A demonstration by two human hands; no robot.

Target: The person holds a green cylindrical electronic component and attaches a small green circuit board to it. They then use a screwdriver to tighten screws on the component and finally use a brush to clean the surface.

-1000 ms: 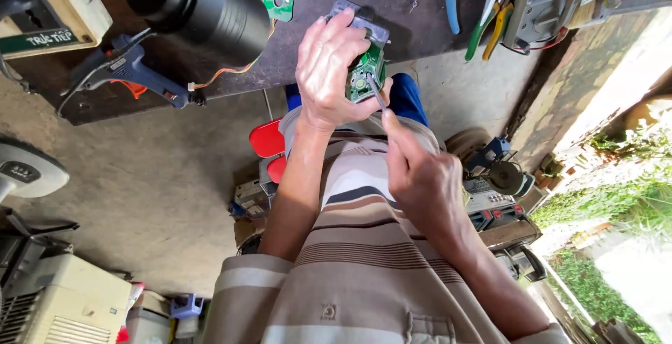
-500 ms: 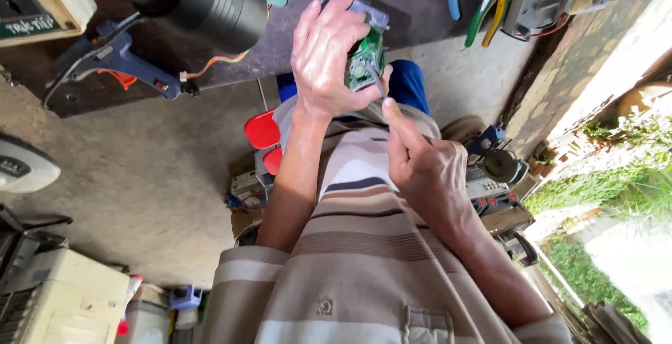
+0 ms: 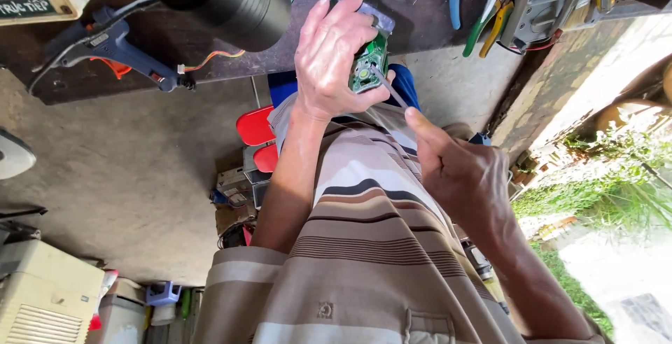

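My right hand [image 3: 458, 176] has lifted, its thin tool [image 3: 388, 90] tip now on the green circuit board [image 3: 369, 64]. Left hand [image 3: 332, 57] clamps the board at twelve o'clock. Probing begun; casing is open, unfinished, I'd judge.

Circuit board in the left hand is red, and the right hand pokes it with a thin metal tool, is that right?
Not quite: the head view shows the circuit board in the left hand is green, not red. The right hand does poke it with a thin metal tool.
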